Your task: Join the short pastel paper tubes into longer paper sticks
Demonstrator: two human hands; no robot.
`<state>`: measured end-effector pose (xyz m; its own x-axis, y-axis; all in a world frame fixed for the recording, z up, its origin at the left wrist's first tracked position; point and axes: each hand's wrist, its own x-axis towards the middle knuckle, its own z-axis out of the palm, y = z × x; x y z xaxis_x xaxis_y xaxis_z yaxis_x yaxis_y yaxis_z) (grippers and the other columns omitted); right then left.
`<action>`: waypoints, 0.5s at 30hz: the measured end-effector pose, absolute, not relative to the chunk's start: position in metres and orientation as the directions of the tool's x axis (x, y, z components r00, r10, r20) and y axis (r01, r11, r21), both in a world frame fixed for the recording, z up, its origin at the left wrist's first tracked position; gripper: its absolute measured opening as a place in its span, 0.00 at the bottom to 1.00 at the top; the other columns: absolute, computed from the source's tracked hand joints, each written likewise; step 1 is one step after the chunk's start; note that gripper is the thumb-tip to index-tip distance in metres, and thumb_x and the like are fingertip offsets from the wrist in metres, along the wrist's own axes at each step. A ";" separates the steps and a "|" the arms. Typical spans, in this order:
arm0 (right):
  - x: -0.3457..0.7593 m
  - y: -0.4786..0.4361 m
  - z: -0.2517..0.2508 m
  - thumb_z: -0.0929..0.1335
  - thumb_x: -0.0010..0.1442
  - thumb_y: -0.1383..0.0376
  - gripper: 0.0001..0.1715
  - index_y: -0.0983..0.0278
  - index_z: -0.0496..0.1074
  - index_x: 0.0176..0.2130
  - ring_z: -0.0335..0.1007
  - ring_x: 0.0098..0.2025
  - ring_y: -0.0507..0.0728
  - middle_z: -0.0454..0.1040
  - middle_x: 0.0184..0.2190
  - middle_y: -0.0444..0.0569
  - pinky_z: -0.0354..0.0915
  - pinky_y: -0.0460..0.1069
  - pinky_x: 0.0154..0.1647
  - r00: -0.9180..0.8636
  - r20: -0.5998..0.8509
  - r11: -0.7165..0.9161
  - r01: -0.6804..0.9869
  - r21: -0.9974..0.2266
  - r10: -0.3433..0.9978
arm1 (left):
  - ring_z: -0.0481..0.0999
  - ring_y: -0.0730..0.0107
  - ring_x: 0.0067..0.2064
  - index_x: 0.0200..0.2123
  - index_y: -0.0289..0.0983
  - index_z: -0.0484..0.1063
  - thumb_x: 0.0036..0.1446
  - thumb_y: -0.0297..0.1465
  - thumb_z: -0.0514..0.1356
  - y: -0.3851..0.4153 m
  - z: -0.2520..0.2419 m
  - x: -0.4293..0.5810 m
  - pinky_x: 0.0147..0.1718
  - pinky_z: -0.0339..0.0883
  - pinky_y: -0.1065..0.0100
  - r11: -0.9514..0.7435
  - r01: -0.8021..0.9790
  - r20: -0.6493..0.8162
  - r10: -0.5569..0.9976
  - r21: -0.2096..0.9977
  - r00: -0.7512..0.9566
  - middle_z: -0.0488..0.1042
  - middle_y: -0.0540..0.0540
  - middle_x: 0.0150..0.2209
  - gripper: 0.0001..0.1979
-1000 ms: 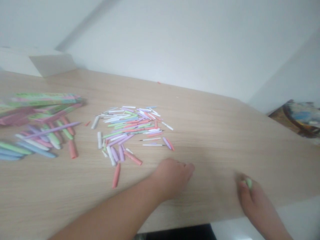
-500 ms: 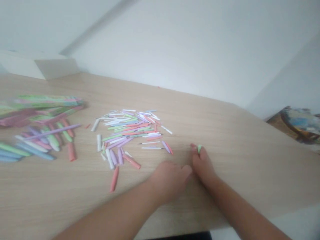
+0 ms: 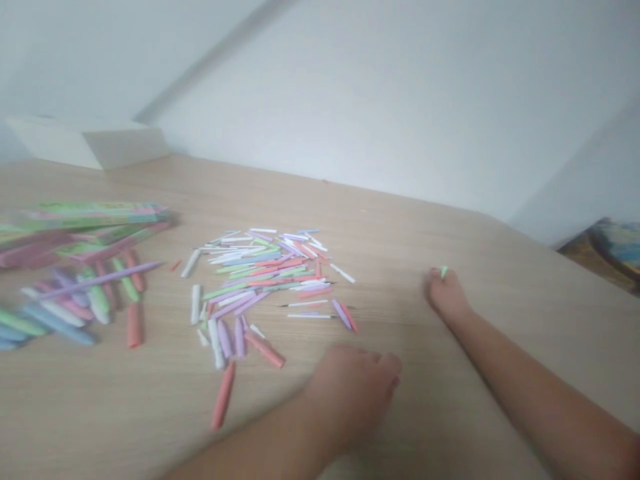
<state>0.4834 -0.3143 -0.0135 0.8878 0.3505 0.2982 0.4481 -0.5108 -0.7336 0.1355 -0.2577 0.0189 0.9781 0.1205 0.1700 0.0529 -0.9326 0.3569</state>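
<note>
My right hand [image 3: 449, 295] is closed on a light-green pen piece [image 3: 443, 271], of which only a small tip shows above the fingers. It is out to the right, over bare wood. Lower and nearer me, my left hand [image 3: 355, 393] has its fingers curled and is blurred; whatever it may hold is hidden. To its left lies a loose pile of thin pen refills and slim sticks [image 3: 265, 267] in white, green, purple and red. Short purple pen barrels [image 3: 240, 337] and red pen barrels [image 3: 223, 395] lie at the near side of the pile.
Thicker pastel pens [image 3: 60, 323] are heaped at the left of the wooden table [image 3: 500, 347]. Behind them are green and pink packets [image 3: 90, 230]. A white box [image 3: 125, 150] stands against the wall, and a patterned object [image 3: 607, 250] shows beyond the right edge.
My right hand has moved right and away from my left hand, still with the green piece. The left hand stays low, fingers curled. The view has shifted slightly.
</note>
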 end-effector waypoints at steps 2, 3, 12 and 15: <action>0.519 -0.302 -0.013 0.68 0.68 0.55 0.20 0.65 0.72 0.54 0.73 0.50 0.61 0.74 0.51 0.54 0.69 0.61 0.53 0.896 0.294 -0.579 0.440 -0.687 0.332 | 0.82 0.57 0.36 0.40 0.38 0.70 0.69 0.32 0.50 -0.257 0.017 0.138 0.33 0.76 0.59 -0.923 0.043 0.150 0.108 0.381 0.983 0.81 0.46 0.36 0.10; 0.535 -0.293 -0.013 0.68 0.68 0.56 0.20 0.65 0.71 0.55 0.73 0.50 0.60 0.74 0.52 0.54 0.71 0.61 0.52 0.898 0.291 -0.606 0.438 -0.664 0.330 | 0.83 0.57 0.36 0.40 0.38 0.71 0.68 0.32 0.50 -0.256 0.016 0.139 0.34 0.76 0.58 -0.919 0.039 0.134 0.099 0.393 0.986 0.81 0.46 0.36 0.10; 0.642 -0.214 -0.013 0.68 0.68 0.58 0.20 0.63 0.71 0.57 0.73 0.51 0.60 0.72 0.56 0.54 0.73 0.59 0.51 0.857 0.337 -0.682 0.514 -0.521 0.389 | 0.84 0.53 0.39 0.43 0.38 0.73 0.64 0.27 0.58 -0.244 0.003 0.164 0.34 0.78 0.59 -0.887 0.026 -0.054 0.001 0.462 0.999 0.83 0.46 0.40 0.06; 0.663 -0.202 -0.011 0.69 0.68 0.58 0.20 0.63 0.71 0.57 0.73 0.51 0.60 0.72 0.56 0.54 0.73 0.59 0.51 0.819 0.361 -0.667 0.573 -0.477 0.446 | 0.84 0.55 0.37 0.42 0.38 0.73 0.64 0.28 0.59 -0.241 -0.004 0.167 0.32 0.76 0.62 -0.883 -0.016 -0.031 -0.035 0.468 0.999 0.83 0.46 0.38 0.04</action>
